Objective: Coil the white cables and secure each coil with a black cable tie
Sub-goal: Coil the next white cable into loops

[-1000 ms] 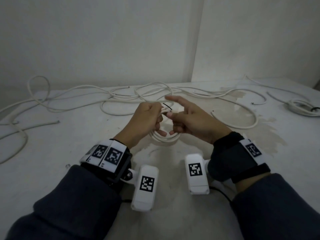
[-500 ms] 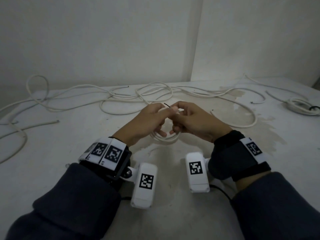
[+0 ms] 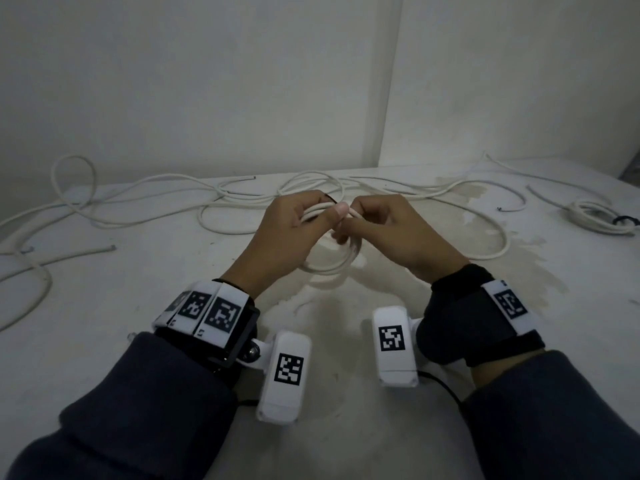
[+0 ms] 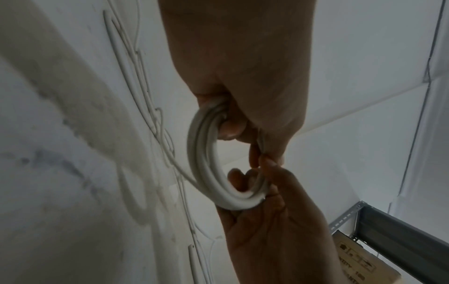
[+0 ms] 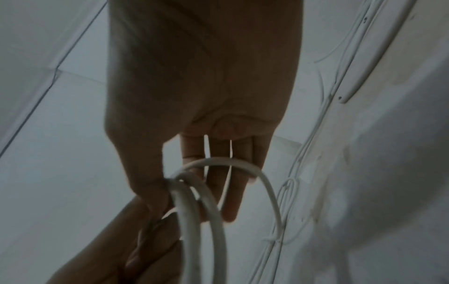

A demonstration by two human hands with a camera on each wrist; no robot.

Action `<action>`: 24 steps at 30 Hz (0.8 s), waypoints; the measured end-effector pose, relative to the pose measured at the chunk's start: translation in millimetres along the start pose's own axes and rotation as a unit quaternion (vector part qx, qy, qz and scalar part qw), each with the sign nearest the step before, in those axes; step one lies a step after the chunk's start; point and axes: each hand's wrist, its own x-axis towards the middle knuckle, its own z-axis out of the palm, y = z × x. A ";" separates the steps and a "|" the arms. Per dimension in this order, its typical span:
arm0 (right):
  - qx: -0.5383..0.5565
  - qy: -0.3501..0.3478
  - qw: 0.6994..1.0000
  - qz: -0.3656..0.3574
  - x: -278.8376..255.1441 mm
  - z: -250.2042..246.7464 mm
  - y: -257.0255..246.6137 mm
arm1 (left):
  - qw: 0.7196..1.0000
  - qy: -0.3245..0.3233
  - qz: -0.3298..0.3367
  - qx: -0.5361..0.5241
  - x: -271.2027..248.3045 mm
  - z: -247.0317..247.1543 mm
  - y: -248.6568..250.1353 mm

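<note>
A small white cable coil (image 3: 332, 266) hangs between my two hands above the stained table (image 3: 104, 341). My left hand (image 3: 332, 216) grips its top, thumb laid over the strands. My right hand (image 3: 360, 220) meets it from the right, fingers curled through the coil. A short black piece of cable tie (image 3: 329, 199) shows just above the left thumb; the rest is hidden. In the left wrist view the left hand (image 4: 243, 124) clamps the coil (image 4: 206, 153) and right-hand fingers (image 4: 255, 182) hook through it. In the right wrist view the right hand (image 5: 194, 192) holds the coil (image 5: 194, 221).
Loose white cables (image 3: 242, 199) sprawl across the back of the table from left to right. A finished coil (image 3: 599, 220) with a black tie (image 3: 625, 220) lies at the far right. Walls stand close behind. A metal shelf and a cardboard box (image 4: 388, 249) show in the left wrist view.
A second ago the right hand's fingers were spread beside the coil. They have since curled in onto it, and both hands now sit pressed together at its top.
</note>
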 end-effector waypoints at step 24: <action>0.559 0.058 0.819 0.118 4.3 5.7 -2.2 | 0.961 0.018 -0.276 -0.020 4.9 -0.7 -16.1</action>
